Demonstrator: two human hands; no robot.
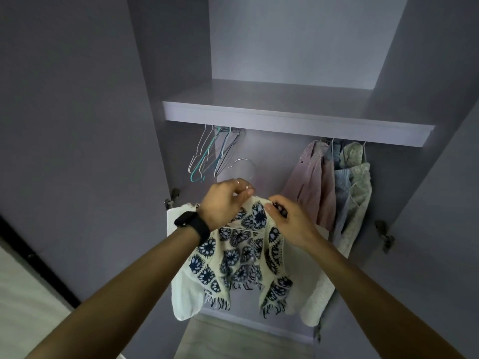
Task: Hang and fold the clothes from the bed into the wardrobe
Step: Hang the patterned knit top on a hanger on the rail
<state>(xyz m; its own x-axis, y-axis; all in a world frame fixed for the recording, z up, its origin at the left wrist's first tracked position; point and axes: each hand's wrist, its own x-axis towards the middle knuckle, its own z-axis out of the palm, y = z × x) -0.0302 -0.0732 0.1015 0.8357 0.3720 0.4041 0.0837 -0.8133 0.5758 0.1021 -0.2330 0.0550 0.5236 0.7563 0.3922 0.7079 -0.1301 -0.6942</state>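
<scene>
Holding: the left hand [226, 200] is pinching the neck of a wire hanger [242, 159], fingers curled tight round the wire just under its hook.
Gripping: the right hand [290, 224] is pinching the shoulder edge of the patterned top [246, 257], thumb and fingers closing on the knit.
Top's place: the cream top with dark blue flower motifs is draping from the hanger, hanging directly below and between the two hands, its fringed hem dangling toward the floor [233, 340].
Hook: it is rising just above the left hand, in front of the wardrobe [274, 151] back wall and well below the shelf [298, 120].
Behind the top: white fabric [186, 286] is hanging on both sides of it.
Left under the shelf: empty hangers [207, 156] are hanging in a bunch.
Right under the shelf: hung clothes [334, 187] are crowding together, pink, blue and pale green.
Wrist: a black watch [191, 222] is sitting on the left arm.
</scene>
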